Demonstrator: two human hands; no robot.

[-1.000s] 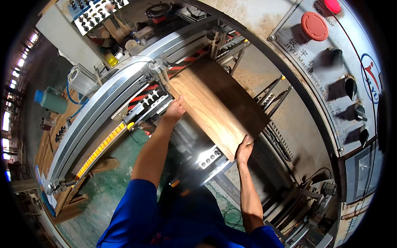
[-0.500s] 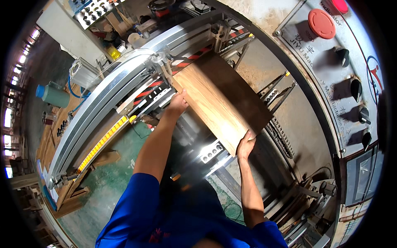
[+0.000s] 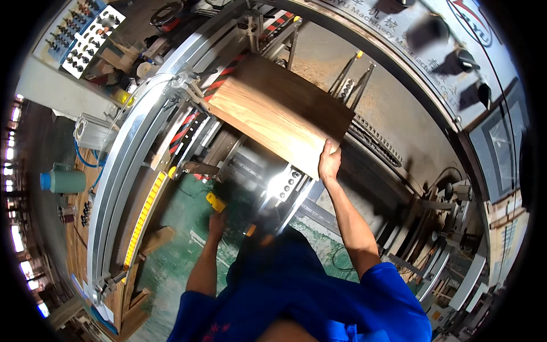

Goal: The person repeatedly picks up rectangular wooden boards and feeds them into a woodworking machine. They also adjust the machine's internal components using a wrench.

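Observation:
A rectangular wooden board (image 3: 279, 122) with light grain lies across the machine's rails, its far part in shadow. My right hand (image 3: 330, 163) grips its near right corner, thumb on the top face and fingers by the end edge. Low on the left, away from the board, is my left hand (image 3: 216, 224), in shadow. A small yellow object (image 3: 215, 202) with dark marks shows right at its fingertips. Whether the fingers close round it cannot be made out. The board's left end meets a metal stop (image 3: 191, 88) beside the silver beam.
A curved-looking silver beam (image 3: 122, 165) and a yellow strip (image 3: 145, 219) run along the left. A control panel (image 3: 399, 25) with black knobs stands at the upper right. On a wooden bench is a green flask (image 3: 65, 181). A drag chain (image 3: 379, 142) lies right of the board.
My left hand has let go of the board's left edge and dropped toward me, beside the yellow object. My right hand still holds the board's corner. The view has turned.

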